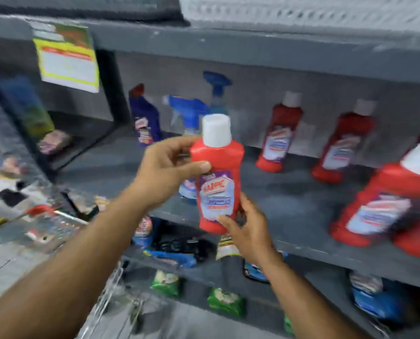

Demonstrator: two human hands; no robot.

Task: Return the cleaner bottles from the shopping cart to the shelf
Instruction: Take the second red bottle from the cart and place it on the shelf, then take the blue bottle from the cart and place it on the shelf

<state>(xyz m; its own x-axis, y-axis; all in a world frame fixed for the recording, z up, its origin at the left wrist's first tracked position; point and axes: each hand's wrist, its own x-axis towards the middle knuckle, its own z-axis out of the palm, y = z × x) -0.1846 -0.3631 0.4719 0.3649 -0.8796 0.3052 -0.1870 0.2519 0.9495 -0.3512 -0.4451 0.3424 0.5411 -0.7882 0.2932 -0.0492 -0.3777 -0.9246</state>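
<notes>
I hold a red cleaner bottle [217, 177] with a white cap upright in front of the grey shelf [289, 206]. My left hand [170, 165] grips its upper body, thumb across the front. My right hand [247, 227] holds its base from below. More red bottles stand on the shelf to the right, two at the back [278, 135] [341, 145] and a nearer one [385, 201] at the right edge. The wire shopping cart [116, 285] shows at the bottom left, under my left forearm.
A dark blue bottle [145, 118] and blue spray bottles [192, 113] stand at the shelf's left end. A yellow-edged sign [68, 57] hangs from the upper shelf. Green and blue packets [225, 302] fill the lower shelves. A white basket [302, 11] sits on top.
</notes>
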